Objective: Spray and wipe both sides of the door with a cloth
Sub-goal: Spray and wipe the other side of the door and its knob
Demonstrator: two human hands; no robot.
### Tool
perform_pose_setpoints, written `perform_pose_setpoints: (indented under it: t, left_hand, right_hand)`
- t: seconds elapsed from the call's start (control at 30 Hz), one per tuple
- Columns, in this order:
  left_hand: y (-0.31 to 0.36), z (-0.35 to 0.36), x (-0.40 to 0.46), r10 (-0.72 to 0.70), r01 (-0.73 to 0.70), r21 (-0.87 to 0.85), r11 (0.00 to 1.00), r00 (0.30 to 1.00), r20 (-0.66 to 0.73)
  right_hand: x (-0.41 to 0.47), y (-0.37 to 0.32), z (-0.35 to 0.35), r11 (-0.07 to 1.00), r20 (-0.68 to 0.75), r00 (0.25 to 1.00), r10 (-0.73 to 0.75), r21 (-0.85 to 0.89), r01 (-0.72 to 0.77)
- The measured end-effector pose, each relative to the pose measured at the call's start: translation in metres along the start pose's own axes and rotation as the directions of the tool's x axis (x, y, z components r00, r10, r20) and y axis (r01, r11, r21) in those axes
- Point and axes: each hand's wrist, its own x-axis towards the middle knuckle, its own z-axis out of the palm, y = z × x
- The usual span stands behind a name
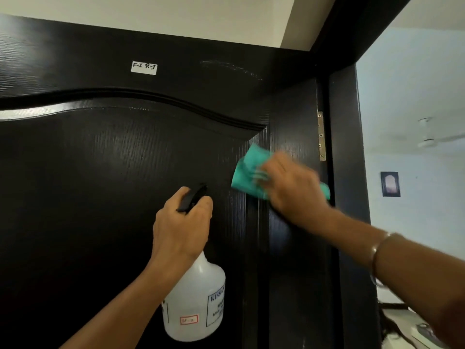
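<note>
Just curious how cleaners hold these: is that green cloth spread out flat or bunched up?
Bunched up. The green cloth shows folds and sticks out both sides of the right hand pressing it to the door.

Glossy black wood-grain panel door: raised arched moulding across the upper part, small white handwritten label near the top, faint pale smear to the label's right, metal hinge on the right edge against the dark frame. Teal-green cleaning cloth: crumpled, pressed flat against the door's right stile just left of the hinge, partly covered, one corner poking out on the right side; motion-blurred. Translucent white plastic spray bottle with black trigger head: upright, held up just in front of the door panel, lower-left of the cloth, nozzle pointing at the door; printed label and small red-bordered sticker on its body.
</note>
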Motion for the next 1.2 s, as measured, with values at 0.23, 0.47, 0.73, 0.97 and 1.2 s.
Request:
perform_pose_setpoints:
  t: [0.23,0.47,0.73,0.97,1.2]
  left_hand:
    - [0.020,-0.012,0.021,0.014,-0.013,0.013,1.000,1.000,-0.022]
    - [0.020,-0.045,0.041,-0.010,0.011,0.008,1.000,0.999,-0.047]
    - [0.006,-0.077,0.055,0.010,-0.008,0.029,1.000,0.998,-0.057]
    - [-0.011,-0.094,0.060,-0.035,0.036,-0.059,0.998,0.999,0.008]
    - [-0.020,-0.143,0.068,-0.029,0.032,-0.121,0.992,0.999,0.026]
  right_hand:
    - [0.037,0.044,-0.020,0.997,-0.036,0.999,-0.004,-0.074,0.001]
    - [0.165,0.047,-0.002,0.731,-0.269,0.693,0.669,0.070,-0.679]
    - [0.264,-0.068,0.045,0.965,-0.109,0.959,0.260,0.058,-0.255]
    - [0.179,0.064,-0.013,0.733,-0.227,0.750,0.621,-0.172,-0.659]
    - [0.232,0.010,0.016,0.575,-0.288,0.563,0.775,-0.048,-0.817]
